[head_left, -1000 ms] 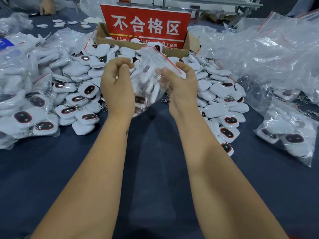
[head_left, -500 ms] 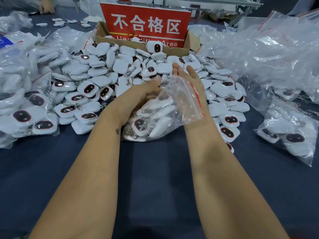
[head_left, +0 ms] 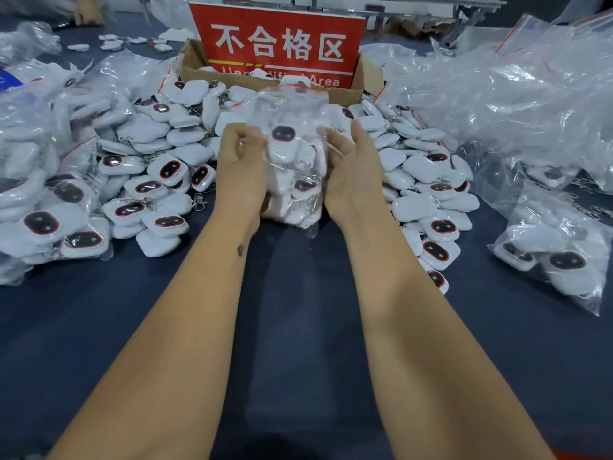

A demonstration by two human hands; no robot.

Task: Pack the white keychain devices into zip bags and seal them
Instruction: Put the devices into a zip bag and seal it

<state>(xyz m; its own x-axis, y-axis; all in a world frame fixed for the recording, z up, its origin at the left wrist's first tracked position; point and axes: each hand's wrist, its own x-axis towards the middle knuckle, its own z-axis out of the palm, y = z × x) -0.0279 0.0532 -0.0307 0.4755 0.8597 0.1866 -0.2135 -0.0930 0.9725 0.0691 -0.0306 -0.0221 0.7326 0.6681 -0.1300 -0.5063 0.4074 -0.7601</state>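
Since half a second ago, both hands are lifting the filled zip bag (head_left: 293, 167) upright off the dark blue surface (head_left: 298, 327), near its far edge. Largest, the heap of loose white keychain devices (head_left: 159, 161) is spreading along that far side, beside the cardboard box (head_left: 365, 78) carrying a red sign (head_left: 278, 44). Packed bags (head_left: 557, 257) are lying by the right edge. Left hand (head_left: 240, 171) and right hand (head_left: 355, 174) are each curling a grip round the bag's sides.
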